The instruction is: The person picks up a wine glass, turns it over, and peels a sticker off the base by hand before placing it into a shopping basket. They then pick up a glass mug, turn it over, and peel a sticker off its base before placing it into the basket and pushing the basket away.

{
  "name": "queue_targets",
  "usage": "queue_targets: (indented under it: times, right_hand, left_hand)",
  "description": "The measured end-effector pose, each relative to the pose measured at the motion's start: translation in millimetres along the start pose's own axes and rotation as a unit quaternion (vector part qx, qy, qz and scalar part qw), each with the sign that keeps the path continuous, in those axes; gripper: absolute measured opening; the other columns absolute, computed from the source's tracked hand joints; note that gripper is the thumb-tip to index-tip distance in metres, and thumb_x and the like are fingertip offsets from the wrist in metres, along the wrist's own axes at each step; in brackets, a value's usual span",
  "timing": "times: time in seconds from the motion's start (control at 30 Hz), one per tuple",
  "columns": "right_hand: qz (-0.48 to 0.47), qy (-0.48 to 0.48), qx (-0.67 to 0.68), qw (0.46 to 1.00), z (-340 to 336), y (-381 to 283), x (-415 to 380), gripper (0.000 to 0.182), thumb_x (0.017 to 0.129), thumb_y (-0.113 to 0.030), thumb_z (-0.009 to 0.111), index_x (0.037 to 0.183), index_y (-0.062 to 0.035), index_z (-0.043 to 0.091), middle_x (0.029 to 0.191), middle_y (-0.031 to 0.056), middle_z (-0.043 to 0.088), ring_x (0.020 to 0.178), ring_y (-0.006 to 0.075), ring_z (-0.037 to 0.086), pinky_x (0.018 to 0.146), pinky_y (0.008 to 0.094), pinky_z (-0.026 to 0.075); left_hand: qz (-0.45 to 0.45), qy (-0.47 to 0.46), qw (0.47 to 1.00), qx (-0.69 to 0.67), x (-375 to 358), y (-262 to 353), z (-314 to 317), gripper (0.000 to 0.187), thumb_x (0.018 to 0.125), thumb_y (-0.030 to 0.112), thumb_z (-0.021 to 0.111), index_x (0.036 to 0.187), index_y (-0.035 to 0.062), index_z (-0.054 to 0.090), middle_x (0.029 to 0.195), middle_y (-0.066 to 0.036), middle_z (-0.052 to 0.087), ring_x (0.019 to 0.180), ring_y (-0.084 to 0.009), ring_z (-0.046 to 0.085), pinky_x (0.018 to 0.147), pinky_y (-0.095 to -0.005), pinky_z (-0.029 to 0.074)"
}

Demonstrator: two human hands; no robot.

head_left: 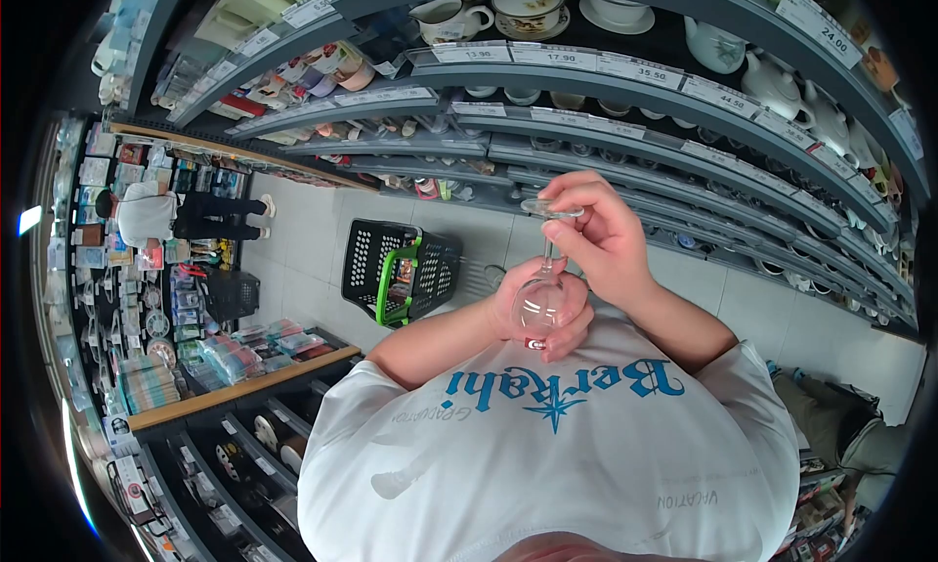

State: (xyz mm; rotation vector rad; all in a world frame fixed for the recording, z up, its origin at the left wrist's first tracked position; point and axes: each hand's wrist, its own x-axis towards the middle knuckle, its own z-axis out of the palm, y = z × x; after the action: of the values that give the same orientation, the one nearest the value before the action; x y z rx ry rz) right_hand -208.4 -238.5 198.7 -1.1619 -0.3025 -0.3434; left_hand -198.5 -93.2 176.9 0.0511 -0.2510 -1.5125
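Before my chest is a clear stemmed wine glass (538,304), its bowl towards my shirt and its foot (547,209) pointing away. My left hand (507,296) is closed round the bowl, with fingers wrapped behind it. My right hand (598,232) pinches the round foot between thumb and fingers. A small red-and-white sticker (534,344) shows near the rim of the glass. Between the two hands the thin stem is partly visible.
Ahead, shelves (586,59) carry teapots (774,85), cups and price labels. On the tiled floor stands a black shopping basket (369,269) with a green handle and something inside. Another person (147,215) stands by hanging goods at left. A low display (244,381) lies nearer on that side.
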Motion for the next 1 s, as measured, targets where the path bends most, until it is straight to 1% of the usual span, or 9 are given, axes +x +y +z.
queue_targets:
  times: [0.1, 0.2, 0.27, 0.3, 0.37, 0.5, 0.67, 0.87, 1.0]
  right_hand:
    - [0.01, -0.001, -0.006, 1.0, 1, -3, -2, 0.015, 0.087, 0.006, 0.061, 0.101, 0.0023, 0.056, 0.114, 0.0126, 0.05, 0.078, 0.0071, 0.057, 0.063, 0.0197, 0.049]
    - [0.019, -0.004, -0.017, 1.0, 1, -9, -6, 0.02, 0.083, 0.006, 0.064, 0.102, 0.0011, 0.058, 0.114, 0.0141, 0.053, 0.084, 0.011, 0.059, 0.066, 0.0217, 0.049]
    - [-0.088, -0.098, -0.145, 0.981, 1, -19, -6, 0.026, 0.082, 0.009, 0.061, 0.105, -0.0011, 0.056, 0.12, 0.0186, 0.052, 0.103, 0.0212, 0.057, 0.079, 0.0285, 0.048]
    - [-0.087, -0.105, -0.14, 0.981, 4, -24, -3, 0.026, 0.082, 0.009, 0.061, 0.105, -0.0011, 0.056, 0.12, 0.0186, 0.052, 0.103, 0.0212, 0.057, 0.079, 0.0285, 0.048]
    - [-0.184, -0.111, -0.153, 0.965, 12, -33, -2, 0.031, 0.078, 0.008, 0.063, 0.107, -0.001, 0.057, 0.12, 0.0214, 0.055, 0.103, 0.0242, 0.059, 0.078, 0.0281, 0.049]
    - [-0.135, -0.116, -0.157, 0.971, 9, -35, -3, 0.029, 0.077, 0.006, 0.063, 0.105, -0.0011, 0.06, 0.119, 0.0223, 0.056, 0.098, 0.0235, 0.059, 0.072, 0.0277, 0.049]
    - [-0.141, -0.113, -0.159, 0.97, 11, -26, -3, 0.025, 0.079, 0.005, 0.062, 0.103, -0.0005, 0.061, 0.117, 0.0233, 0.056, 0.096, 0.0237, 0.059, 0.072, 0.029, 0.049]
    - [-0.17, -0.113, -0.16, 0.966, 12, -24, -3, 0.023, 0.081, 0.004, 0.062, 0.103, -0.0001, 0.06, 0.116, 0.0245, 0.056, 0.096, 0.0265, 0.059, 0.074, 0.0311, 0.05]
    - [-0.164, -0.105, -0.164, 0.967, 12, -23, -5, 0.021, 0.082, 0.003, 0.062, 0.103, -0.0002, 0.061, 0.115, 0.0245, 0.057, 0.095, 0.0266, 0.059, 0.074, 0.0313, 0.05]
  left_hand:
    - [0.002, -0.015, 1.0, -0.008, 1, -1, -3, 0.061, 0.099, 0.049, 0.027, 0.083, 0.0007, 0.06, 0.068, -0.017, 0.057, 0.056, -0.0321, 0.058, 0.047, -0.0358, 0.046]
    - [-0.028, -0.019, 0.999, 0.022, -3, -1, -9, 0.066, 0.097, 0.054, 0.026, 0.083, 0.0002, 0.062, 0.071, -0.02, 0.06, 0.06, -0.0323, 0.06, 0.049, -0.0362, 0.045]
    - [-0.024, -0.045, 0.998, 0.047, 0, -2, -12, 0.068, 0.096, 0.056, 0.028, 0.084, -0.0014, 0.064, 0.074, -0.021, 0.061, 0.063, -0.0326, 0.062, 0.049, -0.035, 0.046]
    - [-0.03, -0.071, 0.995, 0.065, -1, -4, -12, 0.071, 0.095, 0.057, 0.029, 0.086, -0.003, 0.065, 0.076, -0.022, 0.063, 0.066, -0.033, 0.064, 0.05, -0.0338, 0.047]
    - [-0.033, -0.047, 0.997, 0.057, -4, -7, -12, 0.075, 0.094, 0.061, 0.03, 0.086, -0.0045, 0.066, 0.076, -0.022, 0.063, 0.068, -0.0334, 0.065, 0.053, -0.0319, 0.048]
    - [-0.051, -0.047, 0.996, 0.064, -6, -5, -17, 0.076, 0.093, 0.063, 0.03, 0.085, -0.0045, 0.065, 0.075, -0.022, 0.064, 0.067, -0.0328, 0.065, 0.054, -0.0313, 0.046]
    - [-0.035, -0.069, 0.995, 0.066, -8, -8, -23, 0.077, 0.094, 0.063, 0.03, 0.084, -0.0041, 0.065, 0.075, -0.022, 0.064, 0.066, -0.0326, 0.065, 0.053, -0.0309, 0.043]
    - [-0.038, -0.032, 0.993, 0.103, -9, -8, -15, 0.076, 0.095, 0.062, 0.029, 0.083, -0.0044, 0.065, 0.075, -0.023, 0.064, 0.066, -0.0329, 0.065, 0.054, -0.0314, 0.045]
    - [-0.038, -0.052, 0.996, 0.057, -7, -9, -21, 0.076, 0.095, 0.062, 0.03, 0.083, -0.0045, 0.065, 0.075, -0.023, 0.064, 0.065, -0.0334, 0.065, 0.054, -0.0319, 0.046]
